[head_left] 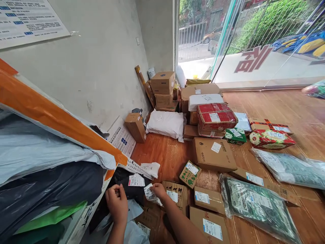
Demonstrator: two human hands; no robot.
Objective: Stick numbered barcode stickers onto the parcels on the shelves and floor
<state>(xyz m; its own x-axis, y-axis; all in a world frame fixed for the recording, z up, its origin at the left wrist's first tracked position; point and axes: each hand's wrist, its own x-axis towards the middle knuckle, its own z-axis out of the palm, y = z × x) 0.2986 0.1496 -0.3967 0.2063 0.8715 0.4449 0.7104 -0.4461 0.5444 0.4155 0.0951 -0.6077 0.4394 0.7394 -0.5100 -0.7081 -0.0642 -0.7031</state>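
Pressing a white label [150, 194] flat, right hand [158, 190] pinching it, left hand [117, 203] gripping the black parcel [132, 189] steady, should prevent creases

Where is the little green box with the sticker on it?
The little green box lies on the wooden floor near the middle of the head view, just past the right hand, below the big brown box.

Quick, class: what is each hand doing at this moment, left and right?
Left hand: closed, gripping the black parcel bag.
Right hand: pinching a white label.
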